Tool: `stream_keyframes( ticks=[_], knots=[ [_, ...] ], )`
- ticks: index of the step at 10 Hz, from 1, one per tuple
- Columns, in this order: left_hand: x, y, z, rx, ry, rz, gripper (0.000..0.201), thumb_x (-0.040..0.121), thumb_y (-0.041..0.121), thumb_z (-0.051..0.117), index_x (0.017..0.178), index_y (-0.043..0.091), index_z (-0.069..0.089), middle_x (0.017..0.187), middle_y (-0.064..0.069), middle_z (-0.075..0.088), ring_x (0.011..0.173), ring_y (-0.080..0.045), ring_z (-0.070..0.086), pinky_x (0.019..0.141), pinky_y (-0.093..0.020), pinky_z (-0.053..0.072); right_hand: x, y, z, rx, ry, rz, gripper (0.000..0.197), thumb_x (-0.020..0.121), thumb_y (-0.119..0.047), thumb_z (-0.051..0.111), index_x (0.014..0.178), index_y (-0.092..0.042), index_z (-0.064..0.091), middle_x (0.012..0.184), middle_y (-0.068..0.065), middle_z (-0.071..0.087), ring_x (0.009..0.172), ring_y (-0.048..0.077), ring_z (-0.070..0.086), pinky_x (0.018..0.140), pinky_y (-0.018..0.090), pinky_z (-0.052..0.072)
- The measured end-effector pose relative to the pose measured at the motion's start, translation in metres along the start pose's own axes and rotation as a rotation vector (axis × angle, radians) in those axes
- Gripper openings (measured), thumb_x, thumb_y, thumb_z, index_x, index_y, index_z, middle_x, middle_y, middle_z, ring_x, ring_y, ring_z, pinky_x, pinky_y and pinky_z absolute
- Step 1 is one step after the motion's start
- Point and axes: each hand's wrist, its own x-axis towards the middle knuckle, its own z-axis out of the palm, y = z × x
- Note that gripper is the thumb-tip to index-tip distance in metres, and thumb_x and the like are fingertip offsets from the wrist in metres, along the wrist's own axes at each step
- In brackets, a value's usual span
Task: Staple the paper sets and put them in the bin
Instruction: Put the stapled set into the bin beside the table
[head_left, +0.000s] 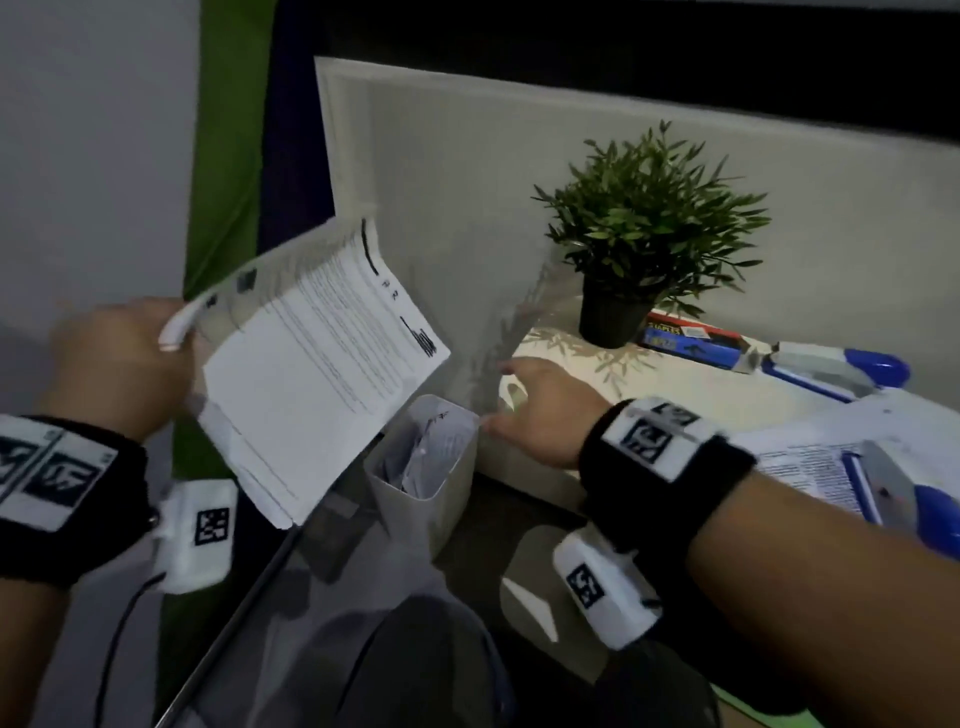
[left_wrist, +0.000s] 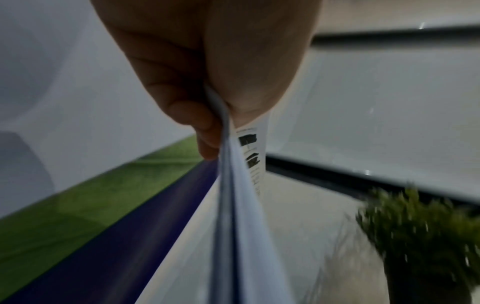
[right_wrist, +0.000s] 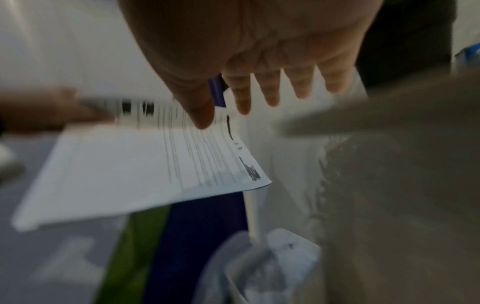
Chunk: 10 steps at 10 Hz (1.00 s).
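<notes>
Wristbands with printed markers are worn on both forearms, seen at the lower left and lower right of the head view. At the middle left of that view the left hand (head_left: 119, 353) is raised, and a paper set (head_left: 322, 364) is pinched at one corner between its thumb and curled fingers; in the left wrist view the sheets (left_wrist: 228, 205) are seen edge-on, clamped under the thumb. The set hangs tilted in the air, its printed side turned up, and its lower part is above and just left of the bin (head_left: 426, 467). The bin is a pale, upright container at the lower centre of the head view, below the table edge, and crumpled papers are seen inside it. In the right wrist view, which is blurred, the bin (right_wrist: 272, 267) is at the bottom centre and the paper set (right_wrist: 145, 168) is to the left.

The right hand (head_left: 540, 410) is held at the centre of the head view, over the corner of the white table (head_left: 691, 384); its fingers (right_wrist: 270, 90) are straight and spread, and nothing is held. Whether the table is touched cannot be told.

Further to the right, a blue and grey stapler (head_left: 893, 493) is seen on more printed sheets (head_left: 810, 467). Behind, at the right of centre, a potted plant (head_left: 649, 228), a box of staples (head_left: 691, 338) and a second stapler (head_left: 841, 369) are placed before a grey partition (head_left: 467, 171).
</notes>
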Motion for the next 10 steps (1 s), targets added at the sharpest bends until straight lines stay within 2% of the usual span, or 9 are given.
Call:
stream_keyframes(
  ticks=[1, 2, 3, 4, 6, 7, 8, 9, 10],
  knots=[
    [-0.002, 0.020, 0.039, 0.000, -0.130, 0.056, 0.028, 0.090, 0.019, 0.050, 0.093, -0.002, 0.069, 0.092, -0.025, 0.066, 0.084, -0.039, 0.061, 0.074, -0.039, 0.044, 0.029, 0.006, 0.050, -0.287, -0.055, -0.005, 0.067, 0.091, -0.044, 0.047, 0.149, -0.024, 0.020, 0.159, 0.002, 0.010, 0.144, 0.029, 0.009, 0.116, 0.047, 0.014],
    [0.006, 0.017, 0.086, -0.112, -0.319, 0.012, 0.025, 0.090, 0.007, 0.048, 0.102, -0.004, 0.068, 0.098, -0.025, 0.065, 0.091, -0.038, 0.061, 0.083, -0.041, 0.046, 0.038, 0.013, 0.065, -0.400, -0.027, -0.008, 0.063, 0.095, -0.034, 0.039, 0.151, -0.025, 0.011, 0.160, -0.001, -0.004, 0.146, 0.029, -0.005, 0.116, 0.051, 0.000],
    [0.012, 0.013, 0.141, -0.095, -0.571, 0.059, 0.023, 0.093, 0.005, 0.046, 0.103, -0.001, 0.067, 0.099, -0.019, 0.064, 0.089, -0.029, 0.061, 0.084, -0.037, 0.049, 0.036, 0.012, 0.064, -0.403, -0.011, -0.021, 0.064, 0.093, -0.023, 0.037, 0.151, -0.022, 0.010, 0.160, 0.002, -0.005, 0.146, 0.029, -0.006, 0.117, 0.050, 0.000],
    [0.022, 0.011, 0.184, 0.032, -0.706, 0.012, 0.026, 0.096, 0.006, 0.044, 0.115, 0.010, 0.060, 0.115, -0.013, 0.060, 0.100, -0.023, 0.058, 0.082, -0.024, 0.043, 0.035, 0.012, 0.063, -0.406, 0.005, -0.030, 0.063, 0.094, -0.024, 0.036, 0.151, -0.020, 0.009, 0.160, 0.003, -0.005, 0.146, 0.029, -0.005, 0.117, 0.050, 0.001],
    [0.035, 0.026, 0.234, 0.246, -0.691, 0.186, 0.033, 0.090, 0.008, 0.050, 0.123, 0.010, 0.054, 0.124, -0.012, 0.056, 0.108, -0.027, 0.057, 0.090, -0.033, 0.047, 0.036, 0.014, 0.068, -0.431, 0.011, -0.040, 0.062, 0.096, -0.036, 0.031, 0.151, -0.023, 0.007, 0.160, 0.003, -0.008, 0.146, 0.029, -0.009, 0.115, 0.050, -0.002],
    [0.053, 0.029, 0.251, 0.184, -0.702, 0.212, 0.030, 0.089, 0.006, 0.052, 0.119, 0.005, 0.055, 0.122, -0.014, 0.055, 0.102, -0.027, 0.057, 0.090, -0.037, 0.049, 0.038, 0.014, 0.066, -0.420, -0.032, -0.031, 0.064, 0.095, -0.040, 0.032, 0.151, -0.026, 0.004, 0.159, 0.002, -0.014, 0.145, 0.029, -0.015, 0.115, 0.050, -0.007],
    [0.073, 0.036, 0.246, 0.305, -0.631, 0.272, 0.013, 0.092, 0.005, 0.047, 0.092, 0.006, 0.059, 0.113, -0.014, 0.059, 0.098, -0.026, 0.059, 0.086, -0.035, 0.050, 0.038, 0.012, 0.062, -0.429, -0.103, -0.023, 0.072, 0.093, -0.042, 0.039, 0.150, -0.027, -0.002, 0.158, 0.002, -0.020, 0.144, 0.031, -0.020, 0.114, 0.052, -0.011],
    [0.077, 0.042, 0.243, 0.350, -0.642, 0.429, 0.022, 0.092, 0.007, 0.047, 0.109, 0.009, 0.060, 0.112, -0.007, 0.060, 0.097, -0.022, 0.058, 0.078, -0.029, 0.048, 0.037, 0.012, 0.060, -0.434, -0.115, -0.036, 0.074, 0.092, -0.043, 0.041, 0.150, -0.026, -0.003, 0.158, 0.003, -0.021, 0.143, 0.032, -0.021, 0.113, 0.053, -0.011],
    [0.071, 0.053, 0.241, 0.433, -0.811, 0.511, 0.022, 0.089, 0.010, 0.053, 0.108, 0.015, 0.061, 0.109, -0.005, 0.062, 0.096, -0.020, 0.059, 0.081, -0.029, 0.049, 0.037, 0.014, 0.062, -0.431, -0.102, -0.044, 0.073, 0.093, -0.045, 0.041, 0.150, -0.026, 0.000, 0.158, 0.004, -0.019, 0.144, 0.033, -0.019, 0.113, 0.053, -0.011]
  ],
)
